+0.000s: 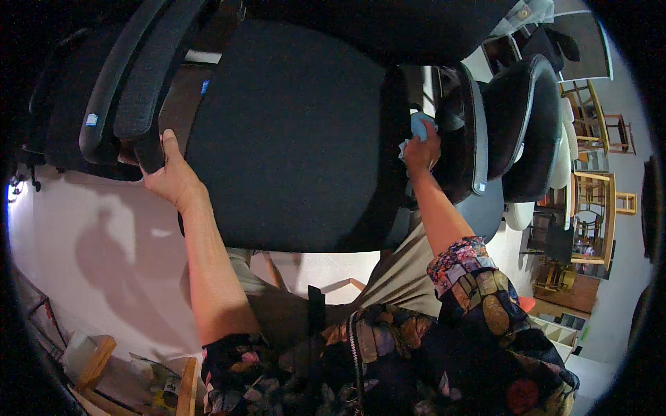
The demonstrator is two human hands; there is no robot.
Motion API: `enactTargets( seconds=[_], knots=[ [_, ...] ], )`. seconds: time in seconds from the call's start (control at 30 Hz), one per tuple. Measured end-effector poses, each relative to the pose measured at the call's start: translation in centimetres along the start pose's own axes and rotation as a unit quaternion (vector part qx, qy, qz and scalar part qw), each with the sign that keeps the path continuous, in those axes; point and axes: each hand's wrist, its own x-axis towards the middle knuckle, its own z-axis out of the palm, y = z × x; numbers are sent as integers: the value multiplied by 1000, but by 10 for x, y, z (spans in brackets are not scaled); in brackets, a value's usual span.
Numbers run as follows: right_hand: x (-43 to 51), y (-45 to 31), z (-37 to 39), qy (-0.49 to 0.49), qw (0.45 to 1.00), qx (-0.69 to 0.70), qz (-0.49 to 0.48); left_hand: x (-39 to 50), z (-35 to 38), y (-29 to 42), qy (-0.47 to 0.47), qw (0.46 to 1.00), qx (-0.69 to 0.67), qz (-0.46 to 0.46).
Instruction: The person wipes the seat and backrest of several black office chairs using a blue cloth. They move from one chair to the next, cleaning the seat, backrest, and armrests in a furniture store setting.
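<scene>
Before me is a dark upholstered chair seat, with its black backrest at the top of the view. My left hand grips the front end of a padded armrest, thumb raised on the inner side. A light blue cloth is bunched in my right hand, at the right side of the seat beside the frame. Some fingertips of that hand are hidden by the cloth. A small blue tag shows at the seat's left edge.
Another armrest with a tag stands close on the left. Black chairs crowd the right side. Beyond are wooden chair frames. Wooden pieces lie at lower left on the pale floor.
</scene>
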Motion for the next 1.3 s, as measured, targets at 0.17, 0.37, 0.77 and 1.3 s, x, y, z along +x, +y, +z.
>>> enactTargets(
  seconds=[0.17,0.37,0.77,1.3],
  knots=[
    [1,-78,15,-14,978,186,-92,0,-3,3,12,999,34,12],
    [-45,-227,49,-54,966,91,-237,2,-7,2,20,998,65,14],
    [-73,-343,86,-73,726,85,-679,-5,1,2,7,1000,5,13],
    [82,-105,44,-51,945,-71,-315,-5,-3,-11,10,999,16,37]
  ],
)
